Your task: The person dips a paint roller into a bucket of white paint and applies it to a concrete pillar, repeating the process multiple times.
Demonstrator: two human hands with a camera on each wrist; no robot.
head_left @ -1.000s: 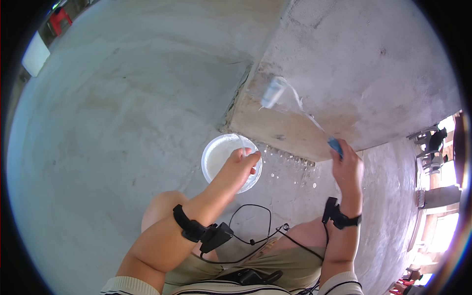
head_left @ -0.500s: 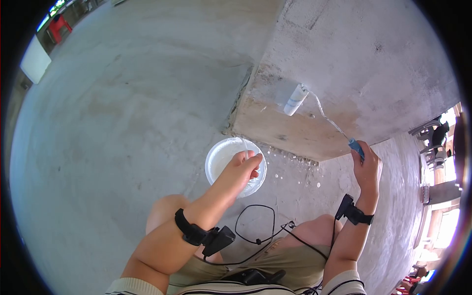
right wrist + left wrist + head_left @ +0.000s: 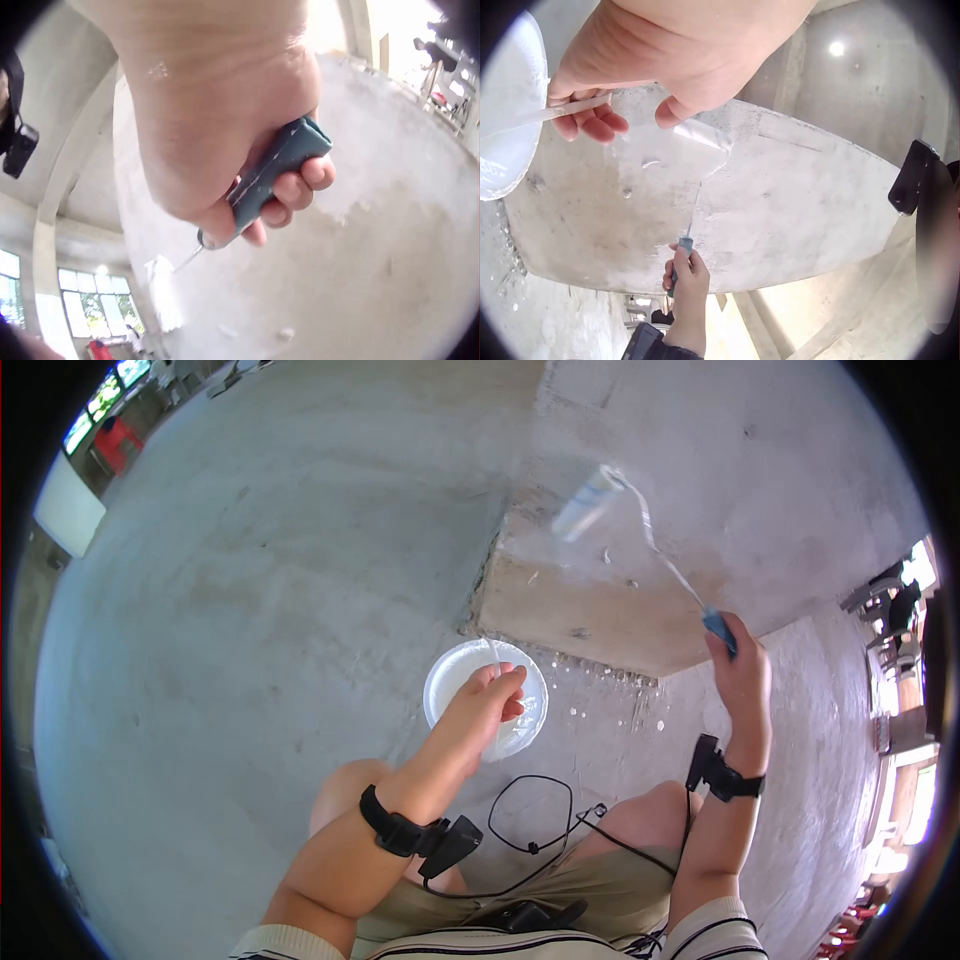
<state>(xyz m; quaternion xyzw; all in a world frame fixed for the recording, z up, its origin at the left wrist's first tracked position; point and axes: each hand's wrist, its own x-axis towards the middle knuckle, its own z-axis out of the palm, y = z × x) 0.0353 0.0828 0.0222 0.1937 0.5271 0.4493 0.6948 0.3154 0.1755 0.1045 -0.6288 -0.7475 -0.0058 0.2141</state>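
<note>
My right hand [image 3: 733, 660] grips the blue handle [image 3: 720, 631] of a small paint roller. Its white roller head [image 3: 586, 503] lies against the face of a concrete pillar [image 3: 760, 480] and looks blurred. In the right wrist view my fingers [image 3: 289, 199] wrap the blue handle [image 3: 277, 169], and the wire shaft runs off to the roller head [image 3: 161, 296]. My left hand [image 3: 503, 690] reaches over a white bowl [image 3: 445, 685] of white paint on the floor and holds a thin white stick [image 3: 493, 657]. The left wrist view shows the stick [image 3: 551, 114] under curled fingers, beside the bowl's rim [image 3: 514, 90].
White paint drops [image 3: 600, 705] dot the floor at the pillar's foot, above which a bare brown band [image 3: 580, 615] runs. Black cables [image 3: 530, 830] loop over my lap. A white panel [image 3: 68, 507] and a red stool [image 3: 110, 435] stand far left. Bare concrete floor [image 3: 250, 610] spreads left.
My right hand has risen and carried the roller head up the pillar's face. The left hand has stayed over the bowl with the stick.
</note>
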